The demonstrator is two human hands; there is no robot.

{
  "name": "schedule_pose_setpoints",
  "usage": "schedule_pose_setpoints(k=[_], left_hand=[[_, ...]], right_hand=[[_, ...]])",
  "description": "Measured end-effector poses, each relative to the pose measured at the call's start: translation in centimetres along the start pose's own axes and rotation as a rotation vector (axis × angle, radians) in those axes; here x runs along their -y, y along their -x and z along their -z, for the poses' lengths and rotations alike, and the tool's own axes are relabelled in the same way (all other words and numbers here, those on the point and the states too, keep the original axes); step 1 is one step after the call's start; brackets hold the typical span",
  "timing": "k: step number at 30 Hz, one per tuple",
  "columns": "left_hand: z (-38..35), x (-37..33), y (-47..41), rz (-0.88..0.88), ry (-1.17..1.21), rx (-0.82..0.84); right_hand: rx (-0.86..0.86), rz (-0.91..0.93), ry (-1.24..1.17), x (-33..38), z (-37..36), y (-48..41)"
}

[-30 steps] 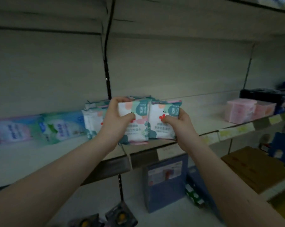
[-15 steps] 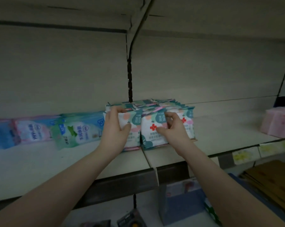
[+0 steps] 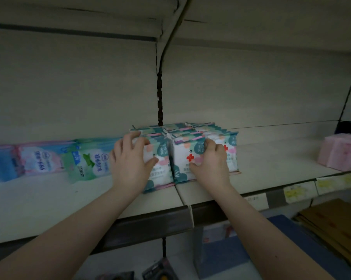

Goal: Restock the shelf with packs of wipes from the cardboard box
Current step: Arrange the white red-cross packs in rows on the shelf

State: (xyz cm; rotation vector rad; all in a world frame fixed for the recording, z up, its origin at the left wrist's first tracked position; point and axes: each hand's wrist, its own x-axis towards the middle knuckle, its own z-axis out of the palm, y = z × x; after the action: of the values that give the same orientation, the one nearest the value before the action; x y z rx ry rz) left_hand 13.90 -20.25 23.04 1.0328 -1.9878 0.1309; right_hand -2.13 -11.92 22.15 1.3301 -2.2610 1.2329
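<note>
Teal-and-white packs of wipes point(image 3: 217, 135) are standing upright in three tight rows at centre frame, sitting on the cream shelf point(image 3: 267, 178).

Left hand point(image 3: 128, 164) is gripping the left front pack point(image 3: 162, 175), with fingers reaching over its top edge and thumb pressing its face.

Right hand point(image 3: 211, 164) is gripping the middle front pack point(image 3: 180, 165), with fingers curling over the top and thumb lying across the face beside the red cross.

Left of centre, a green wipes pack point(image 3: 89, 160), a pink-and-white pack point(image 3: 41, 158) and a blue pack point(image 3: 1, 165) are lining the same shelf. A pink bundle point(image 3: 340, 152) is sitting at far right. Brown cardboard point(image 3: 336, 229) is showing at lower right, below the shelf.
</note>
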Motion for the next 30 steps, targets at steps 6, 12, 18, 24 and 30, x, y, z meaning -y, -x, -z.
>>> schedule_pose_setpoints(k=[6,12,18,24,30], left_hand=[[-0.4,-0.6,0.1,-0.200,-0.317,-0.035],[0.3,-2.0,-0.3,-0.256,-0.321,-0.068],[1.2,-4.7,0.5,-0.155,-0.062,0.001],[1.6,-8.7,3.6,-0.147,0.145,-0.001],[1.5,-14.3,8.6,-0.172,0.355,0.008]], right_hand=[[0.049,0.004,0.120,0.5,0.5,0.4],[0.020,-0.045,-0.041,0.8,2.1,1.0],[-0.065,-0.085,-0.238,0.4,4.1,2.6],[-0.124,-0.131,-0.384,-1.5,6.7,6.1],[-0.167,-0.196,-0.472,-5.5,10.4,10.8]])
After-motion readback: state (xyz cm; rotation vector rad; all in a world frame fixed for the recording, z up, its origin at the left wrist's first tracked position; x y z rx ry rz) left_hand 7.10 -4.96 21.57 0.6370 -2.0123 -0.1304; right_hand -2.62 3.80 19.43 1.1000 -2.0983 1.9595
